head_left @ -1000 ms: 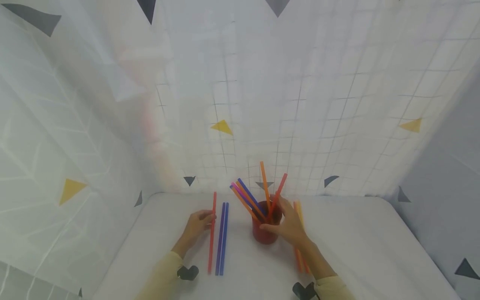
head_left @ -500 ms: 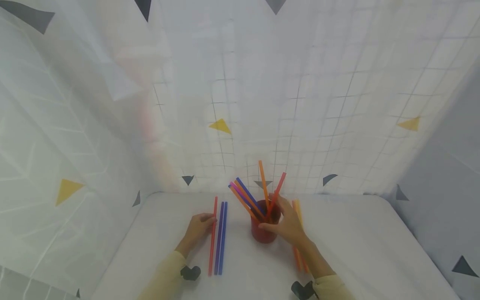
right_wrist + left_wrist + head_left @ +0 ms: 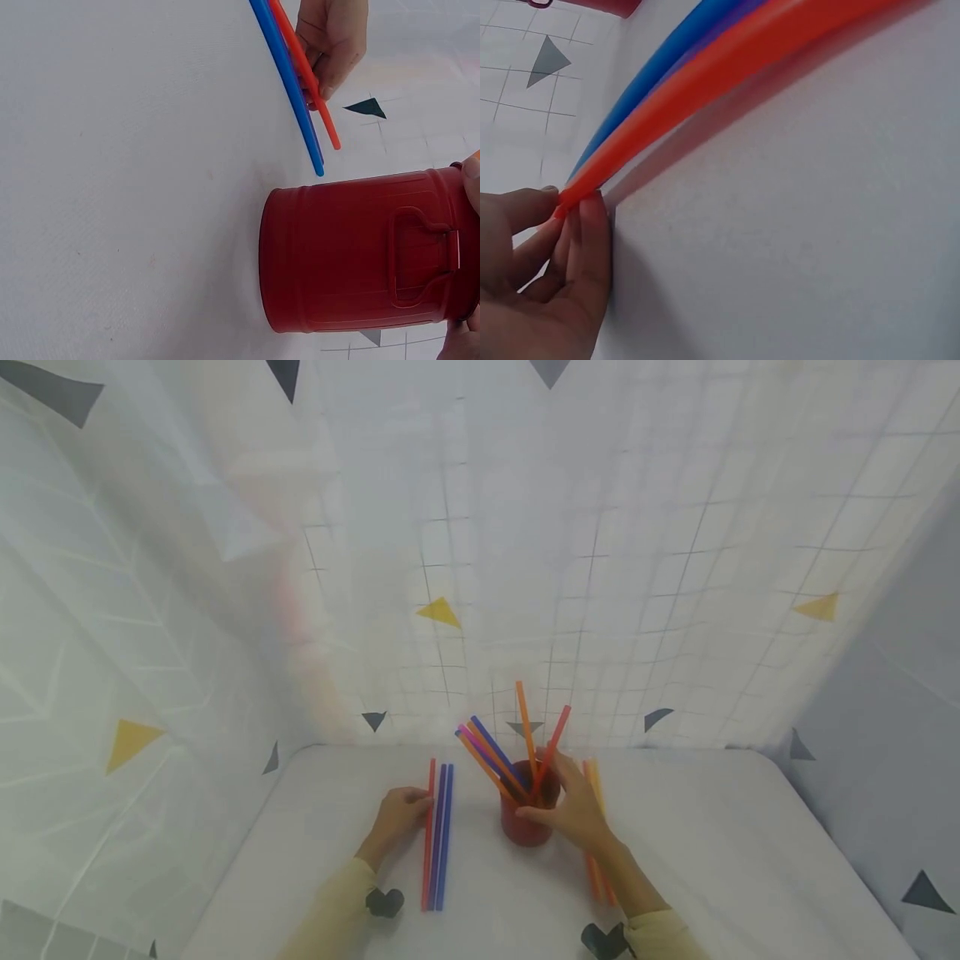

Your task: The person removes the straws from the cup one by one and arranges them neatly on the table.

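My left hand pinches a slim red plastic straw between thumb and fingers, close over the table. Just right of it, a purple straw and a blue straw lie side by side. In the left wrist view the red straw runs right along the other two. Farther right, my right hand grips the rim of an upright red bucket, thumb at the front and fingers behind. Several orange, blue, pink and red straws lean out of it. A folded wire handle shows on the bucket's side.
Orange and yellow straws lie on the table to the right, partly hidden behind my right hand and forearm. White cloth with dark and yellow triangles covers the table and hangs behind as a wall.
My left hand has moved slightly right and toward me, bringing the red straw up beside the purple one. The right hand keeps its grip on the bucket.
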Demonstrator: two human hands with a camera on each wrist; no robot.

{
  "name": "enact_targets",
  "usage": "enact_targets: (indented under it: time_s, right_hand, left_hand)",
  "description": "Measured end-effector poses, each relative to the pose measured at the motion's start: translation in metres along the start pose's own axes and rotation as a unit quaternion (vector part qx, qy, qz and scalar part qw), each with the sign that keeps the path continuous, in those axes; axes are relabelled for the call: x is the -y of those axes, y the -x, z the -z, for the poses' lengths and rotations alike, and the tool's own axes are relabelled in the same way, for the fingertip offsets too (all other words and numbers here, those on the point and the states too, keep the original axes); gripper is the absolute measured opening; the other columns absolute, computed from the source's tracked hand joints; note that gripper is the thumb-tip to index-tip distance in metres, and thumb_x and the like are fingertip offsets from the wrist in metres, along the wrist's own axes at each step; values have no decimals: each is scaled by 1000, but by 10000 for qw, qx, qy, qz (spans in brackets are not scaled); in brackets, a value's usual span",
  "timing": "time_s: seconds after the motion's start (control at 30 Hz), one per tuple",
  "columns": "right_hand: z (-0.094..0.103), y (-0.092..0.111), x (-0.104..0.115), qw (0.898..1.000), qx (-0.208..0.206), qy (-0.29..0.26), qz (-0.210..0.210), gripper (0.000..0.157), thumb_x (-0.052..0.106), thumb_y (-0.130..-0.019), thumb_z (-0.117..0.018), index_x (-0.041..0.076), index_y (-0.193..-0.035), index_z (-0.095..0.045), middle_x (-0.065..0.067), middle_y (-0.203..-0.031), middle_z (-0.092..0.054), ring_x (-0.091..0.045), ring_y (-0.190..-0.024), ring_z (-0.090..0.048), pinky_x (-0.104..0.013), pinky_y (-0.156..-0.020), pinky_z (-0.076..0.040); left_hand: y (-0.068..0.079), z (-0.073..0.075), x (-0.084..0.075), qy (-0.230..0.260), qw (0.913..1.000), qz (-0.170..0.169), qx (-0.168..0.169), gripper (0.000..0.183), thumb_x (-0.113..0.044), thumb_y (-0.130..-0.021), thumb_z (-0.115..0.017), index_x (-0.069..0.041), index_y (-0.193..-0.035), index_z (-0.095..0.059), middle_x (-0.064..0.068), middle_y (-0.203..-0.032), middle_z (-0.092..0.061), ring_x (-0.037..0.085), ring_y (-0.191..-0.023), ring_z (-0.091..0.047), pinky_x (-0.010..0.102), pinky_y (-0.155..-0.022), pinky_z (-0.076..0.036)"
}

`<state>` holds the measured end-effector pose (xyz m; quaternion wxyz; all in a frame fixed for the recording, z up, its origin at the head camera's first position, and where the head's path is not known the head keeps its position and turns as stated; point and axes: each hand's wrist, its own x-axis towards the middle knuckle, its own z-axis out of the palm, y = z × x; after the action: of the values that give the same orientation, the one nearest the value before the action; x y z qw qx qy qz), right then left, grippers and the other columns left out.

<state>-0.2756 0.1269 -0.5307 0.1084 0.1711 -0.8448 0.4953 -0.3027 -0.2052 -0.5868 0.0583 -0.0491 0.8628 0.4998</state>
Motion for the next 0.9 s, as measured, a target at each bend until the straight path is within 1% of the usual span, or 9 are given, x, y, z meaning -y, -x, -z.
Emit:
enact_targets:
  time_s: [0.17,0.27,0.4,0.5,0.6,0.73,0.9]
  right_hand:
    - [-1,0,-1,10000,-42,26,-35,98,40,-62,-92,21,-145,-45,4,-137,-52,-14,-126,-44,-54,-103,-41]
    - [-2,0,-1,9999,-35,91,-35,98,43,-62,-92,22,-144,-44,4,-137,-52,-15,-126,-43,-54,-102,-42]
    - [-1,1,-1,10000,6,94,-18,99,47,-62,-90,21,-146,-43,5,-137,-51,-17,-127,-44,-55,-102,-43]
    - [-1,1,0,10000,11,57,-71,100,48,-62,-90,22,-146,-42,5,-137,-51,-16,-126,-44,-54,-102,-43]
    - [0,1,1,9998,-3,15,-177,99,48,-61,-90,25,-146,-43,6,-137,-51,-14,-127,-44,-53,-103,-42]
    - [0,1,3,9998,19,10,-221,100,48,-61,-90,25,-146,-43,6,-137,-51,-14,-127,-43,-53,-104,-41]
    - [1,1,3,9997,37,37,-219,98,48,-62,-90,26,-145,-43,6,-137,-51,-14,-127,-42,-54,-104,-41]
  left_hand:
    - [-3,-2,-1,-219,9997,116,-27,32,-26,-92,-67,-3,-114,-68,5,-96,-69,15,-79,-65,33,-76,-57]
    - [-4,-2,-2,-331,9994,61,-35,31,-24,-91,-68,-2,-112,-68,4,-92,-69,15,-78,-65,33,-74,-56]
    - [-3,-2,-5,-467,9989,-91,-38,25,-21,-90,-68,-1,-105,-70,4,-82,-67,16,-72,-64,31,-67,-55]
    - [-1,-3,-6,-551,9985,-68,-34,22,-20,-91,-66,-2,-103,-69,3,-77,-65,16,-69,-63,30,-64,-54]
    - [0,-3,-7,-532,9986,15,-29,23,-21,-92,-65,-2,-104,-68,3,-78,-65,15,-70,-63,30,-64,-55]
    - [-1,-3,-5,-397,9991,143,-67,25,-22,-92,-65,-1,-105,-68,4,-79,-65,16,-71,-64,30,-65,-56]
    - [-3,-4,-5,-555,9982,193,-77,27,-25,-93,-65,-2,-107,-67,3,-80,-65,16,-71,-63,31,-66,-56]
